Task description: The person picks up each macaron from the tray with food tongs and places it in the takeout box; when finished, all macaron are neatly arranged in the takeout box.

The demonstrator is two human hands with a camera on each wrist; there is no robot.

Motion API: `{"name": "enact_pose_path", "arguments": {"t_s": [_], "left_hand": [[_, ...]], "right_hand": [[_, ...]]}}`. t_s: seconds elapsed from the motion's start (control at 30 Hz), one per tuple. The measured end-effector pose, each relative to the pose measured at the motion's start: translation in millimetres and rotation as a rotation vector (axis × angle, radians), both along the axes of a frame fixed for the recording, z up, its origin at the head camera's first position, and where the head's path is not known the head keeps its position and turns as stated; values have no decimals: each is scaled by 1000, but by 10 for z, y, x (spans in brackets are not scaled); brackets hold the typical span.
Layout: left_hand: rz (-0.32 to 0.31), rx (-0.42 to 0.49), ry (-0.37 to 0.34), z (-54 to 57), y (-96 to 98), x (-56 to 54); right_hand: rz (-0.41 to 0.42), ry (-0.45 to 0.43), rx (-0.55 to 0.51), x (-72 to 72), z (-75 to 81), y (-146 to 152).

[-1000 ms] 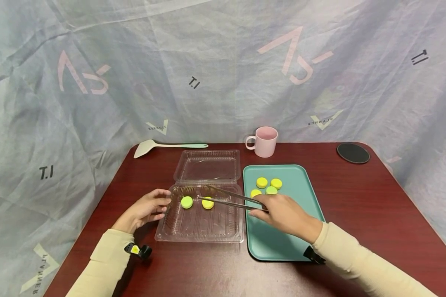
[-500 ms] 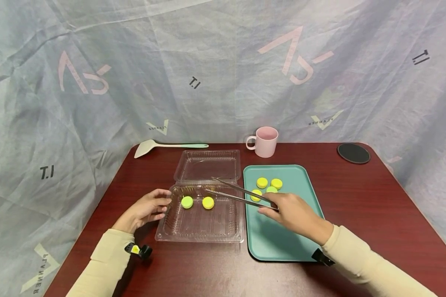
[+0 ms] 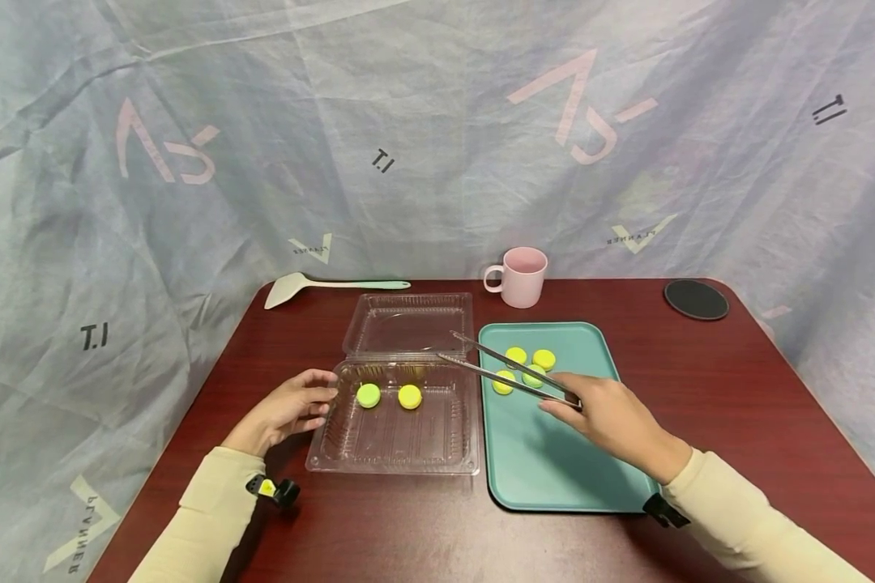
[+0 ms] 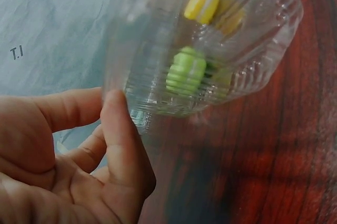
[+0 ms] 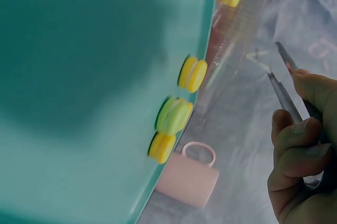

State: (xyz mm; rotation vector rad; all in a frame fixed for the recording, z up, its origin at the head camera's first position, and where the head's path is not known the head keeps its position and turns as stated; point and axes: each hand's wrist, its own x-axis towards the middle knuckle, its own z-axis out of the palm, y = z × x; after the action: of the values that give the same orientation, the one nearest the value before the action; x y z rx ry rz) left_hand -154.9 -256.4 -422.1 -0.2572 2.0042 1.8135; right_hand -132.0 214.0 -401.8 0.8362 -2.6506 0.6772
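Note:
My right hand [image 3: 616, 417] grips metal tongs [image 3: 510, 374], their arms apart with nothing between the tips, above the left side of the teal tray [image 3: 554, 453]. Beneath them on the tray lie yellow macarons [image 3: 544, 359] and a green macaron [image 3: 533, 376]. To the left, an open clear plastic container [image 3: 394, 453] holds one green macaron [image 3: 368, 395] and one yellow macaron [image 3: 409, 397]. My left hand [image 3: 288, 411] is at the container's left rim; in the left wrist view its thumb and a finger [image 4: 120, 129] pinch that rim.
The container's lid [image 3: 411, 328] lies folded back behind it. Farther back are a white spatula [image 3: 321, 285] and a pink mug [image 3: 522, 279]. A round black coaster [image 3: 696, 300] sits at the far right corner, before a hanging cloth [image 3: 437, 162].
My right hand has drawn the tongs rightward, from around the yellow macaron in the container to over the tray's left edge. That macaron stays in the container. My left hand keeps its place.

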Motion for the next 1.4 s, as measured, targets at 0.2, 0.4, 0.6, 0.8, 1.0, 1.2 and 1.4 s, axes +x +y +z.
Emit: {"name": "enact_pose_path", "arguments": {"t_s": [0.2, 0.4, 0.6, 0.8, 1.0, 1.2, 1.4], "left_hand": [[2, -1, -6, 1, 8, 2], [5, -3, -5, 12, 10, -9], [4, 8, -5, 6, 8, -12], [8, 4, -8, 11, 8, -10], [4, 0, -12, 23, 9, -9], [6, 0, -8, 25, 12, -9], [5, 1, -10, 22, 13, -6]], "right_hand": [[-37, -7, -1, 26, -51, 109], [-43, 14, -14, 52, -77, 202], [-77, -31, -6, 100, -127, 316], [-121, -75, 16, 151, -173, 399], [-122, -67, 45, 210, -216, 449], [-114, -46, 59, 240, -289, 505], [-110, -34, 86, 271, -339, 560]]}}
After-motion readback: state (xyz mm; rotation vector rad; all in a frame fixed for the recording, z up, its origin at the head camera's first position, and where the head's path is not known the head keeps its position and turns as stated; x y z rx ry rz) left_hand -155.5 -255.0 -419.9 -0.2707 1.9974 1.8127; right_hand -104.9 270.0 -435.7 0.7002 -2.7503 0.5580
